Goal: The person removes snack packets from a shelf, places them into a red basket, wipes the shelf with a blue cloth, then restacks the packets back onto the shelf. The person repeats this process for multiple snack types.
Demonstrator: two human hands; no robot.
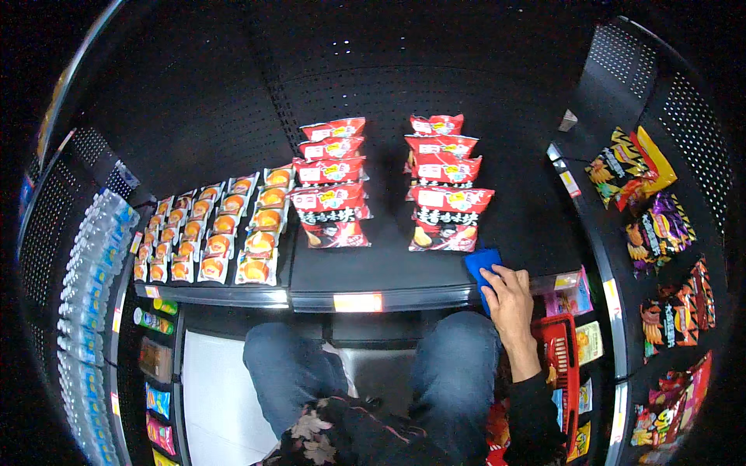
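My right hand (pixel 510 304) grips a blue cloth (pixel 483 262), its fingers pressing the cloth over the front edge of a black shelf (pixel 357 272). Just behind and left of the cloth stands a column of red and black snack bags (pixel 446 225), upright one behind another. A second column of matching bags (pixel 334 224) is farther left on the same shelf. My left hand is out of sight.
Rows of small packaged cakes (pixel 260 241) fill the shelf's left part. Water bottles (pixel 89 287) line a rack at far left; chip bags (pixel 660 233) hang over the right shelves. A red basket (pixel 556 349) sits below my right wrist, beside my knees (pixel 458 357).
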